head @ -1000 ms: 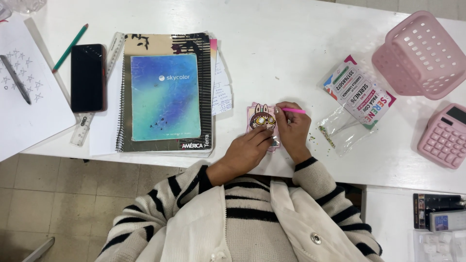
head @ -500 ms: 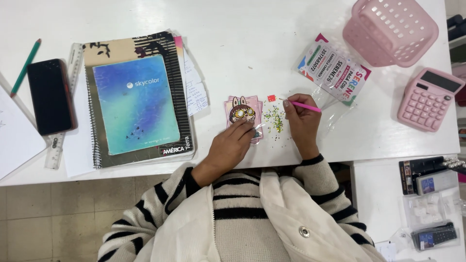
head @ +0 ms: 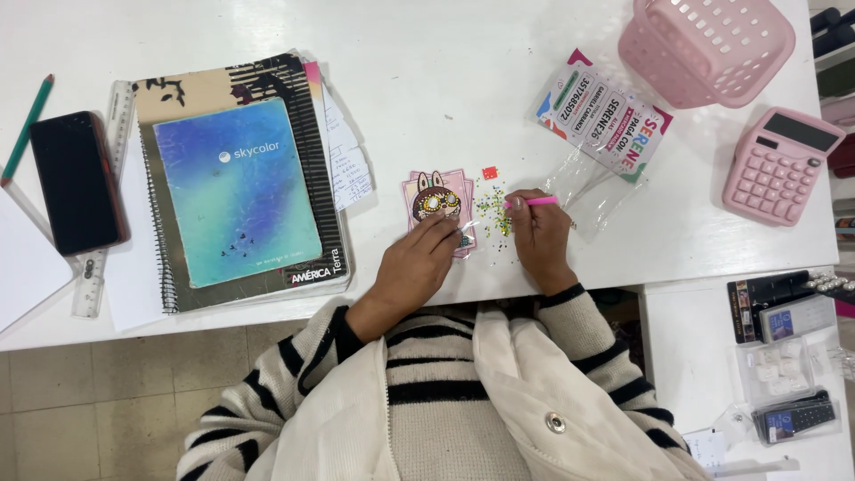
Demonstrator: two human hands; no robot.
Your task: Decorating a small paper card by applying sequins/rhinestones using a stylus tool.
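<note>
Standing right behind them. Left hand (head: 417,267) is flat-ish w/ fingers pressed down on the lower edge of the little pink card (head: 438,207) w/ the bunny-eared character, pinning it to the white table (head: 427,98). Right hand (head: 540,240) is pinching a thin pink pen (head: 533,202), tip aimed left at the scatter of tiny beads (head: 492,209) lying just beside the card. Half a sec ago the pen sat out to the right of the beads, now it's pulled in so the tip touches the pile, so imo they're picking up the next bead. Small red square (head: 489,173) just above. Further out: clear bag w/ printed label (head: 602,125), spiral notebooks (head: 239,183), phone (head: 77,182), pink calculator (head: 777,165), pink basket (head: 707,44).
</note>
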